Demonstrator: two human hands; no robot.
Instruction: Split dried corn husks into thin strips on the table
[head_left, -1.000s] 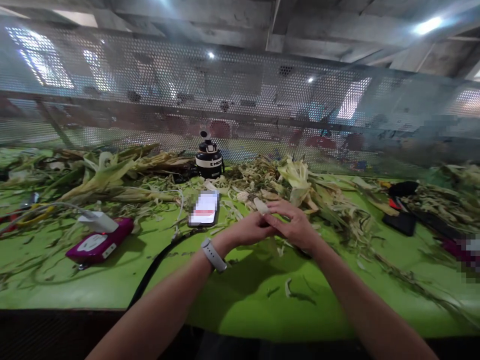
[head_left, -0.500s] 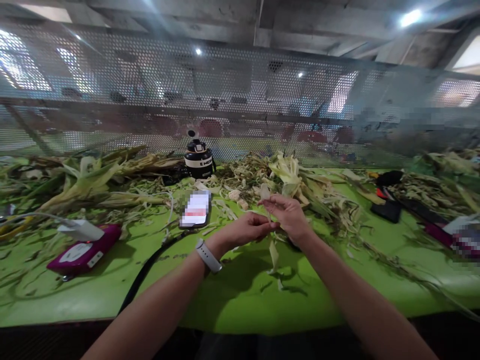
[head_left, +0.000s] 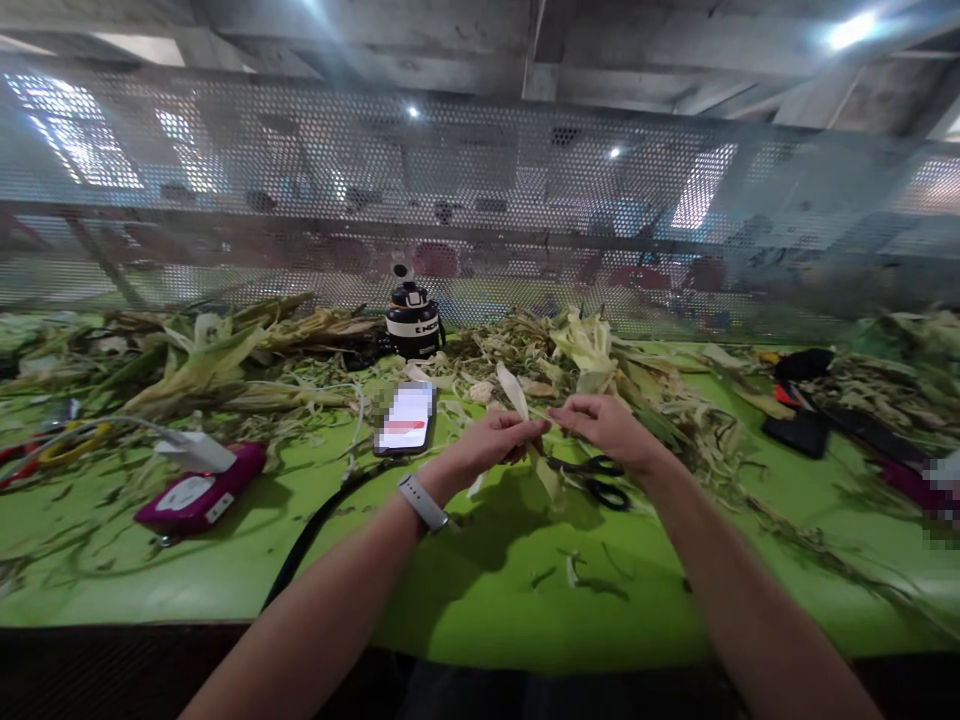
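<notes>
Nearest, a smooth, faintly glossy green table cover [head_left: 517, 635] bore a small curled pale scrap [head_left: 572, 570]. Past it, left hand [head_left: 499, 437] was clamped on a pale husk strip [head_left: 550, 482], thin and papery, pointed above the fingers, drooping below. Right hand [head_left: 609, 430] close by, thumb and fingertips bunched; what they pinched, if anything, too small to tell. Strip looked liable to split along its grain if tugged unevenly, or to slip out if the left pinch slackened. Hard-looped black scissors [head_left: 606, 485] lay just beneath the right hand; lowered carelessly, it might have knocked them or met the blades. Farther, a flat phone [head_left: 405, 425], then ragged, crumpled husks [head_left: 589, 350], a rounded black bottle [head_left: 414, 335], and a perforated screen [head_left: 480, 180] behind
</notes>
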